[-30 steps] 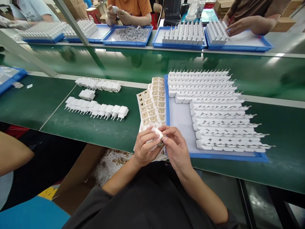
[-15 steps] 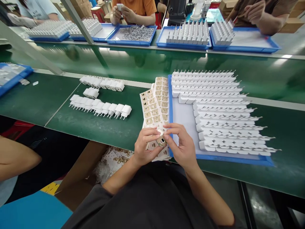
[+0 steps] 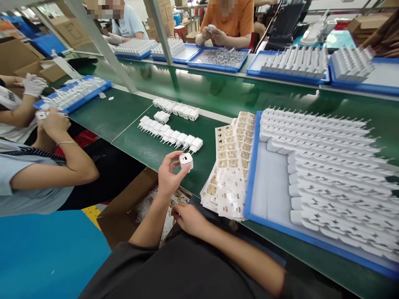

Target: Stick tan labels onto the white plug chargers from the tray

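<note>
My left hand (image 3: 170, 176) grips a white charger plug (image 3: 186, 159) between thumb and fingers, its face with the dark port slots turned up. The charger is just above the near edge of the green bench, close to a row of white chargers (image 3: 168, 133) lying with their pins toward me. Below it, my right hand (image 3: 190, 219) is over the cardboard box (image 3: 116, 222), its fingers curled together; whatever they pinch is hidden. Sticker sheets (image 3: 232, 160) with gold-brown labels lie in a stack to the right, partly peeled.
A blue-rimmed tray (image 3: 253, 166) of lined-up white chargers (image 3: 336, 174) stands at the right. Scraps of film (image 3: 149, 203) fill the box. A co-worker's arm (image 3: 62, 166) is at the left beside another tray (image 3: 89, 97). Across the belt (image 3: 205, 91), people sit behind more trays.
The view has turned left. My hands have parted: the left has carried the charger toward the row of chargers, and the right has dropped from the charger to above the cardboard box.
</note>
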The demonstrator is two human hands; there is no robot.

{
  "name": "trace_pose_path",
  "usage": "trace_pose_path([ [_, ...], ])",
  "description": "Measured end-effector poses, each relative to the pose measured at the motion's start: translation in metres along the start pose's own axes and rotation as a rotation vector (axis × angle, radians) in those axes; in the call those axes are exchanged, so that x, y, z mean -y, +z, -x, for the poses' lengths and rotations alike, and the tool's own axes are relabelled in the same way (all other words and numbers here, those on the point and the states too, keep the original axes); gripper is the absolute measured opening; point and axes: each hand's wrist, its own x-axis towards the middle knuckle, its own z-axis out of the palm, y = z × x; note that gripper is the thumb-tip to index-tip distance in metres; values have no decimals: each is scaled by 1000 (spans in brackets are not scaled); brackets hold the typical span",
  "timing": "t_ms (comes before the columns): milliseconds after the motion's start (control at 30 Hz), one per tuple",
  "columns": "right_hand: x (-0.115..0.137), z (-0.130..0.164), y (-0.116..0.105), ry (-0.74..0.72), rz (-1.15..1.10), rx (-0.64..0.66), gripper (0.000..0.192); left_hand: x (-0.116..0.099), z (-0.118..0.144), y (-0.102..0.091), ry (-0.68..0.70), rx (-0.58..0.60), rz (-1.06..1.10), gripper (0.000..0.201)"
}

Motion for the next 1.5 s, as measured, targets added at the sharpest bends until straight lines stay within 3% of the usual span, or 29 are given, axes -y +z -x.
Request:
trace_pose_path([
  [100,-9,-24,27,32,7,39,39,-2,-3,-7,3,42,-168,39],
  [200,-16,-21,32,46,16,82,52,3,-29,-8,22,97,-310,40],
  [433,-14,9,-3,-7,35,80,36,42,-185,10,-47,208,-735,38],
  [567,-7,23,-17,-15,62,4,34,65,-232,25,-105,279,-809,34],
  [767,-15,35,-19,-8,83,-28,31,90,-235,27,-142,350,-887,37],
  [1067,-18,36,-11,-29,119,-10,32,97,-236,24,-101,493,-883,36],
  [1333,-22,40,-10,-29,122,-7,34,87,-230,30,-112,538,-880,39],
  [1500,-25,40,-10,-7,120,-9,34,68,-217,53,-64,596,-848,43],
])
